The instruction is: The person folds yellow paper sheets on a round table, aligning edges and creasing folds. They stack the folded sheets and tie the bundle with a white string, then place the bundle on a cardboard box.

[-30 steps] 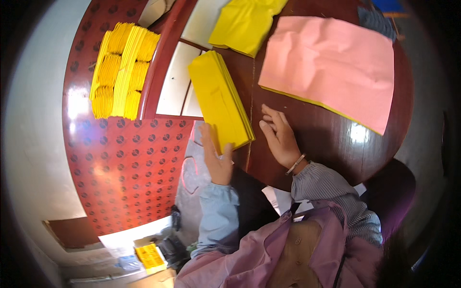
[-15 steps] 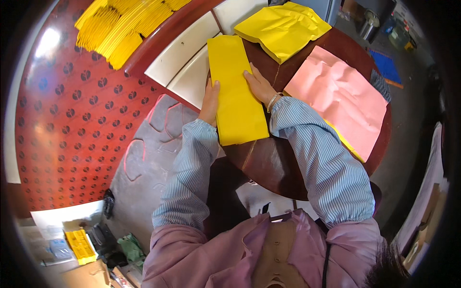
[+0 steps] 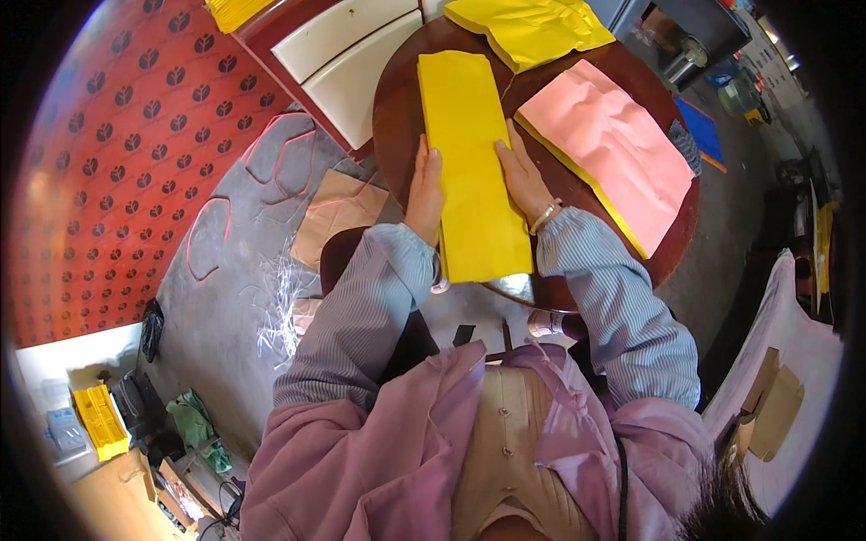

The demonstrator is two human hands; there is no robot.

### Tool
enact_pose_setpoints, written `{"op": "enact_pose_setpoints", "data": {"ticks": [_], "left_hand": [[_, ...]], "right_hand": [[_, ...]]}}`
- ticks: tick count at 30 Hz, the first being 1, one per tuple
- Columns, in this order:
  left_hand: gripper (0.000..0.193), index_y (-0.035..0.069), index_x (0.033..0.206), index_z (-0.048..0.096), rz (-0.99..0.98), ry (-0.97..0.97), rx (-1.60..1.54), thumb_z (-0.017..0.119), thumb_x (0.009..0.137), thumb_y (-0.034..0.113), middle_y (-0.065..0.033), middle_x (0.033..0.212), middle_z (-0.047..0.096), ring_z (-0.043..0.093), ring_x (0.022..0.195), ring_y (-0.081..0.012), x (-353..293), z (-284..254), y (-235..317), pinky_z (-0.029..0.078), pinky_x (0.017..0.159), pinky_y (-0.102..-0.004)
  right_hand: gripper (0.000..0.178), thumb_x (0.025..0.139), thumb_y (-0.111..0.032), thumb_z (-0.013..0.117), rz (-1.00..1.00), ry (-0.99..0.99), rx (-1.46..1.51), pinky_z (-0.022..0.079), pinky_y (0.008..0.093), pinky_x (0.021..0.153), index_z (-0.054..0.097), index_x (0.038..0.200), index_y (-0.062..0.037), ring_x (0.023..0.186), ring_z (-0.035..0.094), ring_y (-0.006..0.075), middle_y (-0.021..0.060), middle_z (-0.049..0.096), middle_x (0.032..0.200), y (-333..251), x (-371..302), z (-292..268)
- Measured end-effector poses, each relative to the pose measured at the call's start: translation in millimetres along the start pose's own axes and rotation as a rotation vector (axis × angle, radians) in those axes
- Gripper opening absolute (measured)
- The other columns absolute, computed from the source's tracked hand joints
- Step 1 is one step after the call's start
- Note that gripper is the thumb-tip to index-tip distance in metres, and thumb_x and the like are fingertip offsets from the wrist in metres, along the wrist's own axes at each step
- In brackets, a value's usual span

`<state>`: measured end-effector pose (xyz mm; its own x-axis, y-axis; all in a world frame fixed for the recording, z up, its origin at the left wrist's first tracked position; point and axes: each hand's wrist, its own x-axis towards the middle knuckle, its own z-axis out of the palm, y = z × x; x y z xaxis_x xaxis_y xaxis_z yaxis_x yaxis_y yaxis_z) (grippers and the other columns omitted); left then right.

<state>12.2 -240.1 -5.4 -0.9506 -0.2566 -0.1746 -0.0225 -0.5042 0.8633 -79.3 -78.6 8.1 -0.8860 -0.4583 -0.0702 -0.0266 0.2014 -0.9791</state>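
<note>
A long, narrow bundle of yellow paper [image 3: 474,171] lies lengthwise in front of me over the near part of the round brown table [image 3: 401,99]. My left hand [image 3: 424,194] is closed on its left long edge, with the thumb near the top face and the other fingers mostly hidden. Along the opposite edge, my right hand [image 3: 525,180] grips it, thumb on top. To the right rests a stack of pink paper [image 3: 613,149] with yellow sheets showing beneath it. Crumpled yellow paper [image 3: 532,32] lies at the table's far side.
White drawers [image 3: 361,77] stand beyond the table's left side. A red patterned surface [image 3: 126,180] fills the far left, with a yellow stack [image 3: 239,11] on its edge. Brown paper [image 3: 338,212] and pale plastic strands [image 3: 278,316] lie on the floor. An open cardboard box [image 3: 771,410] sits right.
My view has shifted. Held between both hands, the yellow paper bundle has come toward me and rightward relative to the table. The pink stack stays in place on the table.
</note>
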Motion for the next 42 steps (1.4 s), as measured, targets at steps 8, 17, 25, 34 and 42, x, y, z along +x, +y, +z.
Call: {"op": "enact_pose_setpoints", "data": {"ticks": [8, 17, 25, 34, 42], "left_hand": [[0.061, 0.002, 0.165, 0.029, 0.226, 0.323, 0.432, 0.049, 0.114, 0.029, -0.0177, 0.166, 0.032, 0.035, 0.152, -0.0294, -101, 25, -22, 0.027, 0.126, -0.0373], [0.089, -0.004, 0.162, 0.024, -0.203, 0.387, 0.487, 0.075, 0.1, 0.036, -0.0221, 0.157, 0.035, 0.043, 0.145, -0.0327, -127, 20, -16, 0.045, 0.114, -0.0403], [0.049, -0.004, 0.136, 0.056, -0.397, 0.231, 0.168, 0.074, 0.101, 0.025, -0.0164, 0.131, 0.069, 0.069, 0.117, -0.0219, -144, 4, 3, 0.056, 0.099, -0.0334], [0.041, 0.001, 0.14, 0.06, -0.516, 0.045, -0.126, 0.06, 0.108, 0.027, -0.01, 0.133, 0.071, 0.07, 0.119, -0.0224, -150, -3, 2, 0.054, 0.104, -0.0364], [0.055, 0.005, 0.142, 0.058, -0.54, 0.058, 0.032, 0.074, 0.1, 0.036, -0.0087, 0.134, 0.071, 0.069, 0.122, -0.0221, -142, 16, 10, 0.055, 0.106, -0.0361]], "right_hand": [[0.07, 0.113, -0.034, 0.041, -0.031, 0.059, -0.008, 0.02, 0.0365, 0.129, 0.021, 0.165, 0.0073, 0.161, 0.024, 0.0346, 0.026, 0.025, 0.172, 1, -92, -16], [0.07, 0.111, -0.031, 0.043, -0.025, 0.013, -0.069, 0.024, 0.0417, 0.127, 0.02, 0.165, 0.007, 0.154, 0.035, 0.0418, 0.0307, 0.035, 0.166, 0, -115, -1], [0.076, 0.11, -0.033, 0.052, 0.122, 0.013, 0.201, 0.028, 0.0398, 0.126, 0.019, 0.165, 0.007, 0.156, 0.033, 0.0375, 0.0286, 0.032, 0.168, -6, -149, 10], [0.126, 0.084, -0.057, 0.085, 0.428, -0.076, 0.235, 0.042, 0.0409, 0.119, 0.015, 0.164, 0.0101, 0.148, 0.046, 0.0362, 0.0316, 0.04, 0.161, -39, -186, -27], [0.116, 0.079, -0.062, 0.086, 0.523, -0.268, 0.208, 0.056, 0.0384, 0.103, 0.035, 0.156, 0.0076, 0.121, 0.069, 0.0291, 0.0244, 0.059, 0.144, -46, -165, -29]]}}
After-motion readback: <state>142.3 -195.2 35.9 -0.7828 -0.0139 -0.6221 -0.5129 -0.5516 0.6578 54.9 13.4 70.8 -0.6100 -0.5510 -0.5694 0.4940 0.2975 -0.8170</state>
